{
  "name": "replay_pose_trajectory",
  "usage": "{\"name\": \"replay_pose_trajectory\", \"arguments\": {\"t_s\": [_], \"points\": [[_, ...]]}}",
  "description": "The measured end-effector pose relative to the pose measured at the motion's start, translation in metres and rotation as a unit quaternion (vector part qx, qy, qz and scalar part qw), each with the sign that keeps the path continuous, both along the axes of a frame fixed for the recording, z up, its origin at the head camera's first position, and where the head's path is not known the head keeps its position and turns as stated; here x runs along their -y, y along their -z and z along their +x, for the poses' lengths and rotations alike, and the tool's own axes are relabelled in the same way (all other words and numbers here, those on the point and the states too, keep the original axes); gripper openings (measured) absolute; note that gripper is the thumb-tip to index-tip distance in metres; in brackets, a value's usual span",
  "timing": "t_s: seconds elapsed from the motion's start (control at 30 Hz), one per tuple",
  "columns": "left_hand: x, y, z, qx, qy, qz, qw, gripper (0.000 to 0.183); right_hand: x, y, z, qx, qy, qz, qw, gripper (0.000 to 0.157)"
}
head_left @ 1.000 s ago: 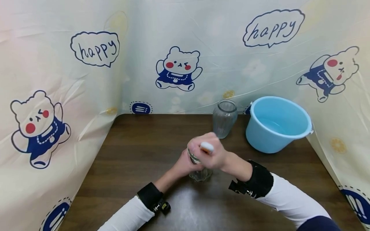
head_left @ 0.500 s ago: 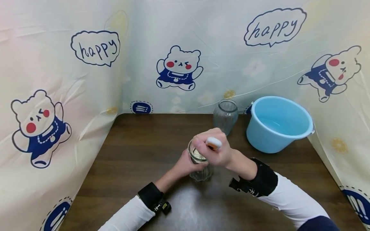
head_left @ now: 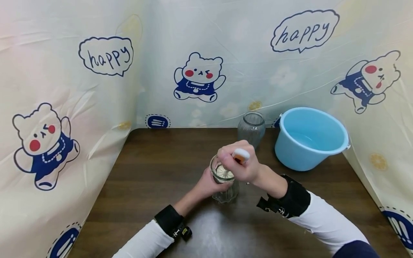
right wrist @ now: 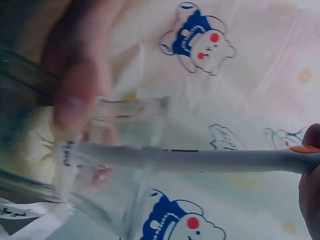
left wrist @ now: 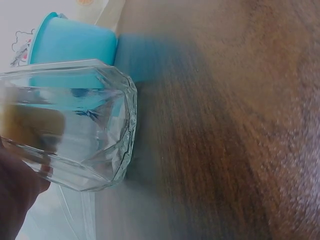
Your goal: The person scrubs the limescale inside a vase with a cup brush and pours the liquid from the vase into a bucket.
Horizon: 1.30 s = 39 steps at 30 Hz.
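Note:
My left hand point(head_left: 208, 184) grips a clear ribbed glass jar point(head_left: 226, 196) around its upper part, low over the table. My right hand point(head_left: 243, 165) is wrapped around a long-handled cleaning brush, its white and orange handle end point(head_left: 241, 156) sticking out of the fist. In the right wrist view the pale grey brush handle point(right wrist: 220, 161) runs into the jar's mouth, ending at a cream-coloured head point(right wrist: 40, 150) inside. Through the jar wall point(left wrist: 100, 135) in the left wrist view, a blurred yellowish-brown patch shows. White strips with print point(right wrist: 50, 215) hang near the brush head.
A second clear glass jar point(head_left: 251, 129) stands at the table's back edge, partly behind my right hand. To its right is a light blue bucket point(head_left: 297, 157). A printed sheet point(head_left: 155, 53) hangs behind the dark wooden table point(head_left: 161, 150).
My right hand has shifted a little up and to the right with the brush, showing more of the jar's mouth and the cream head inside. My left hand and the jar stay nearly in place.

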State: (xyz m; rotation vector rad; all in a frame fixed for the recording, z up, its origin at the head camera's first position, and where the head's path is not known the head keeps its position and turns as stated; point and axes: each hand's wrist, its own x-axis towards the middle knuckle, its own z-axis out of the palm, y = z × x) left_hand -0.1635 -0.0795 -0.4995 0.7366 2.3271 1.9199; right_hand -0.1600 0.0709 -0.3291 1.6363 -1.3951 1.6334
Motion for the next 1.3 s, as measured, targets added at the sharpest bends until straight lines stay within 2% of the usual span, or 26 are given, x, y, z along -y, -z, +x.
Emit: {"name": "replay_pose_trajectory", "arguments": {"t_s": [0.07,0.23,0.33,0.63,0.87,0.97,1.1,1.2,1.3], "points": [[0.000,0.000,-0.001,-0.002,0.007,0.005,1.0000,0.081,0.000,0.001,0.000,0.014,0.000,-0.007,1.000,0.046],[0.000,0.005,0.004,0.002,0.006,-0.003,1.0000,0.072,0.004,0.032,-0.006,0.029,0.036,0.005,0.999,0.048],[0.000,0.007,0.007,0.000,0.006,-0.006,1.0000,0.068,0.006,0.042,-0.007,0.035,0.041,0.011,0.998,0.049],[0.000,0.005,0.006,0.004,0.013,0.008,0.9999,0.076,0.003,0.032,-0.007,0.057,0.016,-0.009,0.998,0.047],[-0.001,0.007,0.007,0.000,-0.001,-0.003,1.0000,0.068,0.008,0.044,-0.008,0.045,0.033,-0.007,0.998,0.048],[-0.001,0.007,0.006,-0.003,0.003,0.008,1.0000,0.075,0.008,0.039,-0.008,0.078,0.009,-0.022,0.997,0.048],[-0.003,0.003,0.003,-0.013,0.002,0.017,0.9998,0.080,0.004,0.020,-0.009,0.150,-0.036,-0.044,0.987,0.051],[-0.004,-0.013,0.007,-0.017,-0.002,0.021,0.9996,0.077,-0.002,0.005,-0.009,0.201,-0.062,-0.057,0.976,0.054],[-0.005,-0.030,0.013,-0.018,-0.007,0.020,0.9996,0.074,-0.005,0.000,-0.011,0.243,-0.070,-0.067,0.965,0.056]]}}
